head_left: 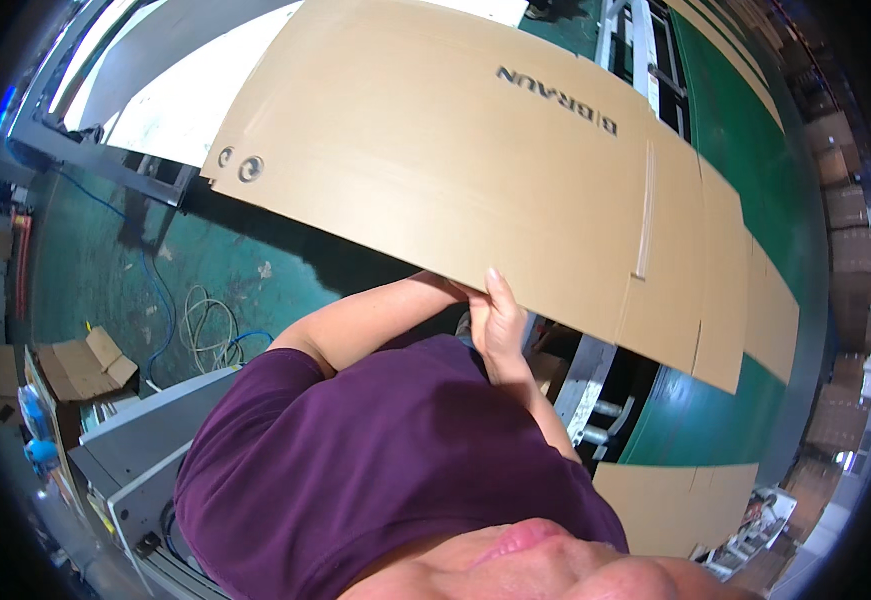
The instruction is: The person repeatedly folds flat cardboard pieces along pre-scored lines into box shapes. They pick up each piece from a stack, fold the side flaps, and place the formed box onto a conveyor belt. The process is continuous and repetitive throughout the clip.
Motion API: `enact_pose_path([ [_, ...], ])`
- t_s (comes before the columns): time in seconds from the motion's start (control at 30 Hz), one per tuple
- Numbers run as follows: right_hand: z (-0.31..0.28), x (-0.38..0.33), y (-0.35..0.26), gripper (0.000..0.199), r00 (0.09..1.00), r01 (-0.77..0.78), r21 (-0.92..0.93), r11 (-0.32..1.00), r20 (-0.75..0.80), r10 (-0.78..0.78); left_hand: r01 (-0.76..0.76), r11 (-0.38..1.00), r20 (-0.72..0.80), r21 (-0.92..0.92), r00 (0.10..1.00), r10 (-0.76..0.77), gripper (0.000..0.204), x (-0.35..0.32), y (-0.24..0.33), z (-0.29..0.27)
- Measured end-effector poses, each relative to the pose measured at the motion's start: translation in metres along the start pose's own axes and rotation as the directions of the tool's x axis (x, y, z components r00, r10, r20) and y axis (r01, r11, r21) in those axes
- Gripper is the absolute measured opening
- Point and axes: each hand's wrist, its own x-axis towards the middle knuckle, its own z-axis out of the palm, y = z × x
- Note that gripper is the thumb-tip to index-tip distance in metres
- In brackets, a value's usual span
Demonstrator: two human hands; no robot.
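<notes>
Right hand: gripping the lower edge of the cardboard sheet, thumb lying flat on its face
Left hand: hiding behind that same edge, so its grip cannot be told
Sheet: looking light but wide, bowing under its own weight, likely needing both hands spread along the edge
Room: green conveyor belt lying open ahead, more flat sheets waiting on it

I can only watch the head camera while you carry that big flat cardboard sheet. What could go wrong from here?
The cardboard sheet is wide, yet the hands meet at one spot on its near edge, so it could sag, twist or slip. It also blocks much of the view ahead, so a far corner might catch the metal frame. Loose cables and a small open box lie on the green floor: a possible trip hazard.
</notes>
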Motion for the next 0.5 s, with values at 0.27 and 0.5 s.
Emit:
enact_pose_path([
  [0.27,0.029,0.058,0.043,0.044,0.785,-0.598,0.005,0.802,0.207,0.584,-0.044,0.922,0.017,0.385,0.999,0.041,0.041,-0.036,0.040,-0.007],
  [0.5,-0.036,0.029,-0.056,0.034,0.652,-0.630,-0.183,0.755,0.403,0.642,0.646,0.747,0.680,-0.155,0.618,-0.394,0.018,-0.051,0.062,-0.096],
])
